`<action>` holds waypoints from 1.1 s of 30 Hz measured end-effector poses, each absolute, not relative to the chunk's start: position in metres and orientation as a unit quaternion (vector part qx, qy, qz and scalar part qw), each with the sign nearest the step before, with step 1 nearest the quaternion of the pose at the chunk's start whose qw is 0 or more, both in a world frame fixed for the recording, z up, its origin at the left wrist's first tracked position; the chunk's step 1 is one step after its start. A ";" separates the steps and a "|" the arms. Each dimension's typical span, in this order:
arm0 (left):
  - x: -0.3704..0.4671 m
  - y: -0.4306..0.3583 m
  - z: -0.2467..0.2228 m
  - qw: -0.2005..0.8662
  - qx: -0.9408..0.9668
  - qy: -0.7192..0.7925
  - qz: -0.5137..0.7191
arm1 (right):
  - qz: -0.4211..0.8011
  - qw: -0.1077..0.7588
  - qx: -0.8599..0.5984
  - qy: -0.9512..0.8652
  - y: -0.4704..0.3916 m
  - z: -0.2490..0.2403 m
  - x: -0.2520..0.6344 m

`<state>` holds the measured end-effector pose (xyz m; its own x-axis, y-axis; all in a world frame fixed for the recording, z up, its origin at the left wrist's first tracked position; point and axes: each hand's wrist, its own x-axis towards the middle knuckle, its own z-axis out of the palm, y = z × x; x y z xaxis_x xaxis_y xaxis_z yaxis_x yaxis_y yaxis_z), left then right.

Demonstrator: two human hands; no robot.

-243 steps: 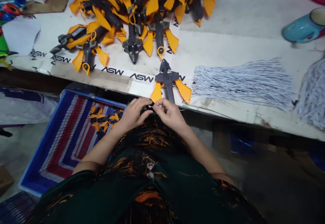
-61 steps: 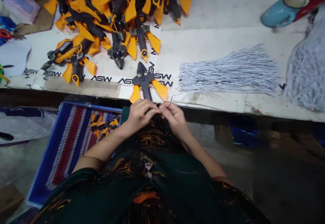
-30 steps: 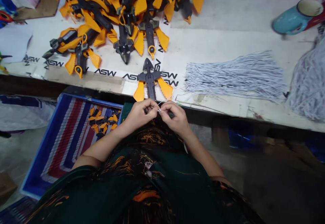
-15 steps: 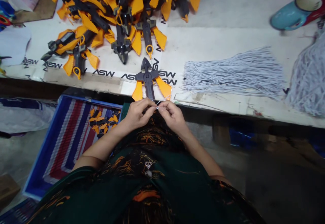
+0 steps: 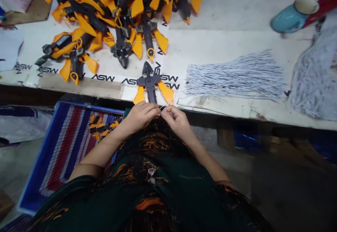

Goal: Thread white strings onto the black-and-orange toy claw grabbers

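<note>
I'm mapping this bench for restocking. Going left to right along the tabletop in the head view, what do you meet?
Pile of orange-and-black toy parts → single toy part at the table edge → bundle of white strings → teal mug → heap of white strings.

I see matt black and glossy orange plastic on the toy (image 5: pixel 152 86) at the bench edge, and the same on the pile (image 5: pixel 113 11) behind it. The bench (image 5: pixel 226 39) is covered in white printed paper, scuffed and dull. The cords (image 5: pixel 237 75) look like smooth white string, matt. My left hand (image 5: pixel 140 114) and right hand (image 5: pixel 176 119) pinch a thin pale thread (image 5: pixel 163 107). The mug (image 5: pixel 295 14) is glossy blue enamel or ceramic; I cannot tell which. The crate (image 5: pixel 44 147) is blue plastic lined with striped woven cloth.
</note>
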<state>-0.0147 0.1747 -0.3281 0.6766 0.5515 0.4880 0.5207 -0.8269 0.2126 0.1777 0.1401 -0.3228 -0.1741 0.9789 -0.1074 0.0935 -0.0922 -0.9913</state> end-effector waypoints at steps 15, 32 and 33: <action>-0.004 0.183 -0.345 0.072 0.795 0.517 0.308 | 0.477 0.439 -0.463 -0.604 0.129 -0.326 0.201; -0.159 0.065 -0.407 0.043 0.515 0.812 0.272 | 0.104 0.295 -0.608 -0.730 0.168 -0.351 0.279; -0.168 0.049 -0.412 0.045 0.482 0.846 0.225 | 0.104 0.303 -0.611 -0.724 0.169 -0.350 0.279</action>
